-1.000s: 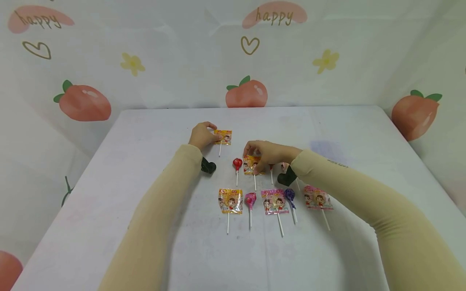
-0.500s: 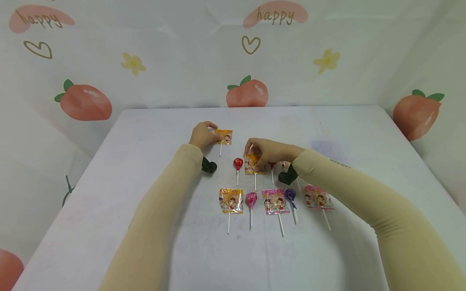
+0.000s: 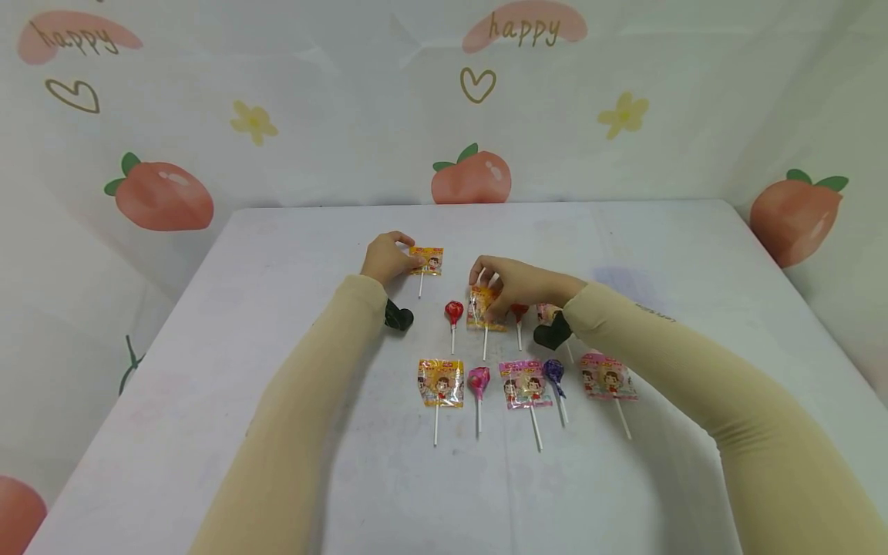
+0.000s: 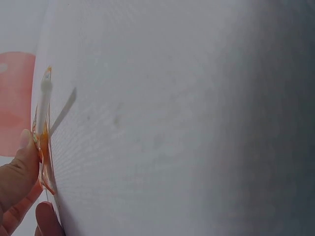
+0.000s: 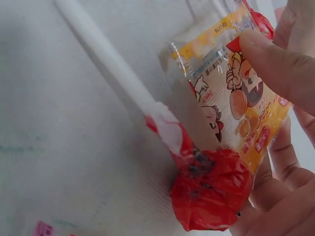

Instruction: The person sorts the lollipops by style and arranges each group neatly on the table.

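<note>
At the back of the table, my left hand [image 3: 387, 259] pinches an orange-wrapped flat lollipop [image 3: 433, 264] by its packet. In the left wrist view, that lollipop [image 4: 43, 132] is seen edge-on, thumb against the wrapper. My right hand [image 3: 516, 282] grips another orange-wrapped flat lollipop [image 3: 477, 307] between thumb and fingers; its white stick points toward me. The right wrist view shows this packet [image 5: 216, 98] tilted in the fingers, with a red round lollipop [image 5: 211, 189] close by. That view also has part of a second red lollipop [image 5: 261, 24] behind the thumb.
A red round lollipop [image 3: 454, 311] lies between the hands, and another [image 3: 519, 311] is partly under the right hand. A pink packet [image 3: 546, 312] is half hidden by the right wrist. In front lies a row of several lollipops, including a purple one [image 3: 554, 371].
My right hand has shifted slightly toward the back of the table, and the orange lollipop it grips has moved a little with it. My left hand and its lollipop stay put.
</note>
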The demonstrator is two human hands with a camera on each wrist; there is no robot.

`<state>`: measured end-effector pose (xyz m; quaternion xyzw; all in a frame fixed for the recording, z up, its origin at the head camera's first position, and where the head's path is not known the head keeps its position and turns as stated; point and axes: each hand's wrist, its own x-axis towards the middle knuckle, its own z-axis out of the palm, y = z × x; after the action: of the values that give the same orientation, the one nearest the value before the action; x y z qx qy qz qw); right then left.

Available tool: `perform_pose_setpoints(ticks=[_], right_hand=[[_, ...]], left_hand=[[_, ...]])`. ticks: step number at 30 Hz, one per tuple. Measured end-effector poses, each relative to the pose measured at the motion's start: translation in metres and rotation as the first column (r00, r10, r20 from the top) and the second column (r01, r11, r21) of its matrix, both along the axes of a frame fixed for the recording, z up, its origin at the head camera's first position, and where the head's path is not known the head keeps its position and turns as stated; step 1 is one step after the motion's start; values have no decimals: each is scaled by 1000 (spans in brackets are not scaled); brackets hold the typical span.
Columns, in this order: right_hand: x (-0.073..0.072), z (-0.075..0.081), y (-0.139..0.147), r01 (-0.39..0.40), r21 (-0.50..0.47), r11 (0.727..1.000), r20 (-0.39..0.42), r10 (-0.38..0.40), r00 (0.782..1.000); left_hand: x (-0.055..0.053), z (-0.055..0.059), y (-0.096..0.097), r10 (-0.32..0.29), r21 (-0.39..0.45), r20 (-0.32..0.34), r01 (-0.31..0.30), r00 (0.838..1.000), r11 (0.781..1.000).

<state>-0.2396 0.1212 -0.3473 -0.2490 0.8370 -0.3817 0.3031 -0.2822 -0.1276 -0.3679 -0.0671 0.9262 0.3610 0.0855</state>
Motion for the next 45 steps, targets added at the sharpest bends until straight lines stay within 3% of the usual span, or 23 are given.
perform_pose_setpoints(ticks=[16, 26, 33, 45], right_hand=[[-3, 5, 4, 28, -48, 998, -17, -28, 999], [-3, 6, 6, 51, -25, 998, -105, -53, 993], [-4, 7, 7, 81, -62, 995, -114, -88, 990], [-8, 26, 9, 165, -169, 972, -123, -187, 975]], left_hand=[[5, 5, 1, -5, 9, 1, 5, 1000, 1000], [4, 4, 1, -8, 2, -3, 8, 1000, 1000], [3, 5, 0, -4, 4, 5, 4, 1000, 1000], [2, 4, 0, -5, 3, 11, 5, 1000, 1000]])
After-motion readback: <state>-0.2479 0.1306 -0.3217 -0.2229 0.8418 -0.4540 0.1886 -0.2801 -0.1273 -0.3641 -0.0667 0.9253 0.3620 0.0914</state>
